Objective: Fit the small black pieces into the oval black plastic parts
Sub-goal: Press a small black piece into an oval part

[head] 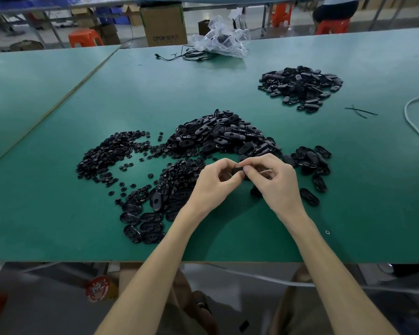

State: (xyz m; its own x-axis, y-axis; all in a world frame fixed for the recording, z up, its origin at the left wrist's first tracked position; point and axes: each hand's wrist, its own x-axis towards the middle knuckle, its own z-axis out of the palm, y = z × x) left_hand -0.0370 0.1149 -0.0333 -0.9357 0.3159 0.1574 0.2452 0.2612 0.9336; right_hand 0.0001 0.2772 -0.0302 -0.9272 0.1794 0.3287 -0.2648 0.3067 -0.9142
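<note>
My left hand point(214, 182) and my right hand point(273, 180) meet above the green table point(58, 189), both pinching one oval black part point(238, 170) between their fingertips. Whether a small piece sits in it is hidden by the fingers. A big heap of oval black parts point(223, 134) lies just beyond the hands. A spread of small black pieces point(107, 155) lies to the left. More ovals lie in a row at the near left point(143, 221) and scattered to the right point(312, 163).
A separate pile of oval parts point(300, 87) sits at the far right. A crumpled clear plastic bag point(223, 39) and black cables point(184, 55) lie at the far edge. A white cable point(414, 124) curves along the right edge. Cardboard boxes and orange stools stand behind the table.
</note>
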